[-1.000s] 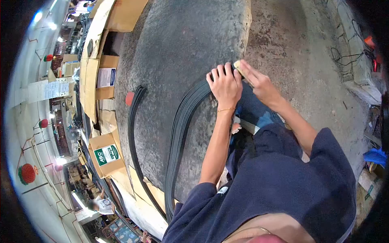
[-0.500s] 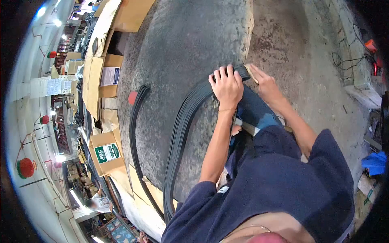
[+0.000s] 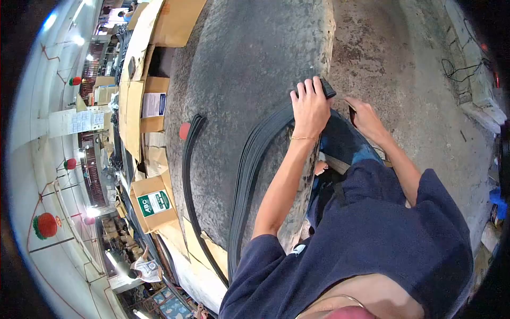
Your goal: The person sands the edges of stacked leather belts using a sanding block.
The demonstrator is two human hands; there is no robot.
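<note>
Head: strips (image 3: 254, 146) beneath left fingers (image 3: 309, 88)

I wear a dark navy short-sleeved shirt (image 3: 366, 228) with a small white mark (image 3: 298, 249), blue jeans (image 3: 345, 139), a slim gold-coloured bracelet (image 3: 303, 139) near my left hand (image 3: 312, 108) (and a thin necklace (image 3: 348, 298), bottom of frame).

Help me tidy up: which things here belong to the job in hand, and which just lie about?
In use:
thick strip bundle, gripped by the left hand
worktop

Apparently lying about:
thinner strip bundle (possibly related)
red disc
green-labelled carton
</note>
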